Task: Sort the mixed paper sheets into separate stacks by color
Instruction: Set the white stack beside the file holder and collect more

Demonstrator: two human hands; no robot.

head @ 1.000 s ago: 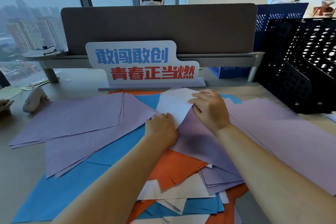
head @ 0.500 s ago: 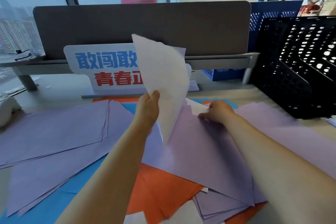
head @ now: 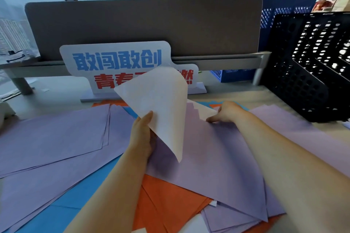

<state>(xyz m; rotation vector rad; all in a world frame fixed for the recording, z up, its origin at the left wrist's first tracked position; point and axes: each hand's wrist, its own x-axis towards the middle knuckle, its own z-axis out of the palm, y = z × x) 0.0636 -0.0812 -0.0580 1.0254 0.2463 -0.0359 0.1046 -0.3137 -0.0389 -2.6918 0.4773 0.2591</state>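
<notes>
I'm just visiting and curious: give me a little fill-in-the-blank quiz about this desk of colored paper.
The sheet lifted by the left hand is ___. The stack at far left is all ___. The black file rack stands at the far ___.
Missing words: white; purple; right.

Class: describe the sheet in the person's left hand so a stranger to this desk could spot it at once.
Find the grey desk divider, then the sign with blue and red characters below it. In front of that sign the left hand holds a white sheet up off the desk. It alone is raised and curled; the purple sheets around it lie flat.
</notes>
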